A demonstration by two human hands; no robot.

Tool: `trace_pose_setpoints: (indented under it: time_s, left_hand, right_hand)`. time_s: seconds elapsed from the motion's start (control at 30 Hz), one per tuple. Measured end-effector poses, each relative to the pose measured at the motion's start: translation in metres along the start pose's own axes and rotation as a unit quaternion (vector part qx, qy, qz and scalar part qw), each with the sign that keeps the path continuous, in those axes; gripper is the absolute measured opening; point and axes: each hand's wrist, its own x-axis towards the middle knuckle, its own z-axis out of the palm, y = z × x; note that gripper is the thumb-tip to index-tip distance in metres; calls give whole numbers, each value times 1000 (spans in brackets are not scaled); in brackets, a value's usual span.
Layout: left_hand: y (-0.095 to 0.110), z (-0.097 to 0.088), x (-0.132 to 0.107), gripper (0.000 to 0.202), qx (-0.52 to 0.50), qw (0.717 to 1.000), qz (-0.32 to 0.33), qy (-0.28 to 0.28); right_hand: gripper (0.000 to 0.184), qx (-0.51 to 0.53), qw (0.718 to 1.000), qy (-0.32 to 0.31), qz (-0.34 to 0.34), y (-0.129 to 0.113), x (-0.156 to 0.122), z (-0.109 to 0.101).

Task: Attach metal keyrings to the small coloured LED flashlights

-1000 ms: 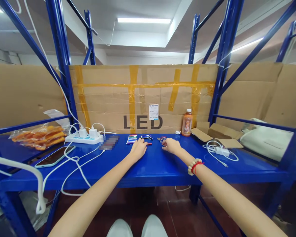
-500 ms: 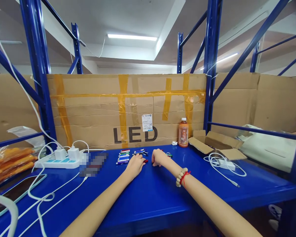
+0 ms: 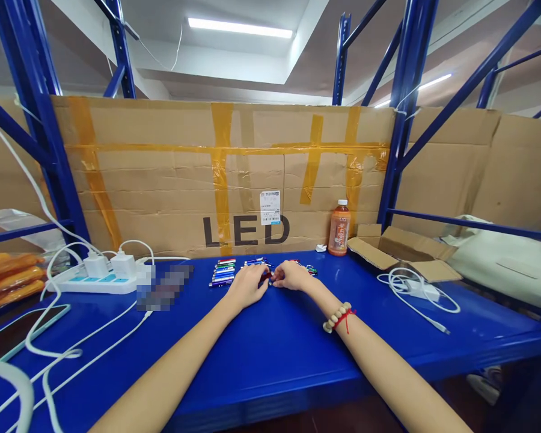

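Orange bottle [image 3: 339, 231]: It stood upright on your blue table [image 3: 270, 355], in front of the taped cardboard panel [image 3: 171, 186].
Red stick [image 3: 265, 276]: You had it between your hands, left of the bottle and nearer you.
Left hand [image 3: 247, 285]: Left of the bottle, your thumb and fingers were clamped on that stick.
Right hand [image 3: 291, 275]: Between bottle and stick, your fingertips were bunched together by the stick's end; whether they gripped anything, I could not tell.
Coloured sticks [image 3: 222, 273]: They lay in a row far left of the bottle, beside your left hand.
Cardboard box [image 3: 399, 252]: Flaps spread, it sat just right of the bottle.
White cable [image 3: 410, 285]: You had it coiled right of the bottle, nearer you.
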Motion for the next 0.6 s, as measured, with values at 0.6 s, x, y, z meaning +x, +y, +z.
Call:
trace_pose_setpoints:
  time_s: [0.6]
  left_hand:
    - [14, -14, -12, 24, 107, 994, 7, -26]
  right_hand:
    - [14, -10, 996, 59, 59, -2, -9, 11]
